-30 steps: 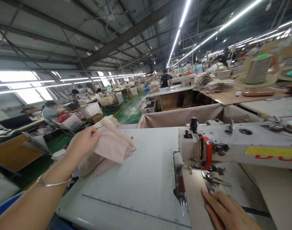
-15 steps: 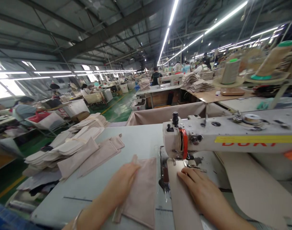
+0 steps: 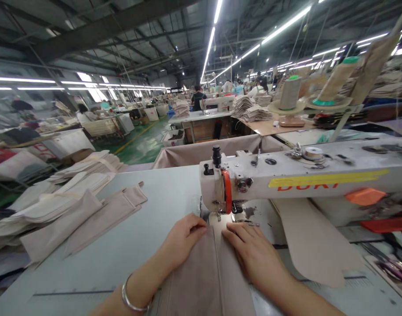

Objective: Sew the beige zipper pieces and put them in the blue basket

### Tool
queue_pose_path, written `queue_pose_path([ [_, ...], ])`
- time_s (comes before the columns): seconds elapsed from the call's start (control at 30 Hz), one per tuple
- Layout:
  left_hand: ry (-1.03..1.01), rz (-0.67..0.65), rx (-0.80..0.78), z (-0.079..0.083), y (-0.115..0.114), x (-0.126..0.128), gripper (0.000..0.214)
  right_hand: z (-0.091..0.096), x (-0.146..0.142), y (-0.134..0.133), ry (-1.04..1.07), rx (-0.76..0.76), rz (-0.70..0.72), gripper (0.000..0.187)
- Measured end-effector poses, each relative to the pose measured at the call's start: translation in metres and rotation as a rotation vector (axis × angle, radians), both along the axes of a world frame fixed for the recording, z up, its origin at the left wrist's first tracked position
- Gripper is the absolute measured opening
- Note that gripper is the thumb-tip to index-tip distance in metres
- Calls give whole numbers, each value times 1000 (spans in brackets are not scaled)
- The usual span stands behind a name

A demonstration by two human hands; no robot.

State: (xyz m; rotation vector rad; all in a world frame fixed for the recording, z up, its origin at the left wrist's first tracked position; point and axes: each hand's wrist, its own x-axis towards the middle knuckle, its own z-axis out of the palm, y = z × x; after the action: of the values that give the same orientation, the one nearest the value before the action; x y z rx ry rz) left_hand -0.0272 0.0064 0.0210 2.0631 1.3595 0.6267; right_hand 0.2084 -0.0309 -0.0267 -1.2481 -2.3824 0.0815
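Note:
Two beige fabric pieces lie side by side on the grey sewing table, their top edges under the head of the white sewing machine. My left hand rests on the left piece with fingers curled over its top edge near the needle. On the right piece lies my right hand, fingers stretched flat and pointing toward the presser foot. A silver bracelet circles my left wrist.
A heap of cut beige fabric pieces lies at the table's left. A curved beige piece rests right of the needle. Thread cones stand behind the machine. Other people work at distant tables along a green aisle.
My left hand took one fabric piece from the left heap and slid it right, beside the piece under my right hand. Both hands now sit at the needle. The view swung left and down.

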Motion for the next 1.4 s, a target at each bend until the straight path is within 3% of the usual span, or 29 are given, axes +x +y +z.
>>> queue_pose_path([
  [0.13, 48, 72, 24, -10, 11, 30, 7, 2, -1, 1, -12, -15, -7, 56],
  [0.27, 89, 51, 36, -15, 24, 40, 7, 0, -3, 5, -32, -15, -15, 59],
  [0.6, 173, 110, 22, -7, 31, 47, 11, -1, -7, 7, -27, -16, -34, 61],
  [0.93, 193, 151, 74, -14, 30, 47, 9, 0, -4, 5, -15, -93, -32, 53],
  [1.23, 205, 129, 122, -22, 33, 46, 14, -1, -5, 5, -15, -50, -37, 47],
  [1.33, 225, 118, 156, -17, 24, 45, 14, 0, -4, 5, 4, -51, -33, 46],
  [1.4, 270, 18, 222, -15, 12, 42, 16, 0, -2, 4, 36, -57, -12, 42],
])
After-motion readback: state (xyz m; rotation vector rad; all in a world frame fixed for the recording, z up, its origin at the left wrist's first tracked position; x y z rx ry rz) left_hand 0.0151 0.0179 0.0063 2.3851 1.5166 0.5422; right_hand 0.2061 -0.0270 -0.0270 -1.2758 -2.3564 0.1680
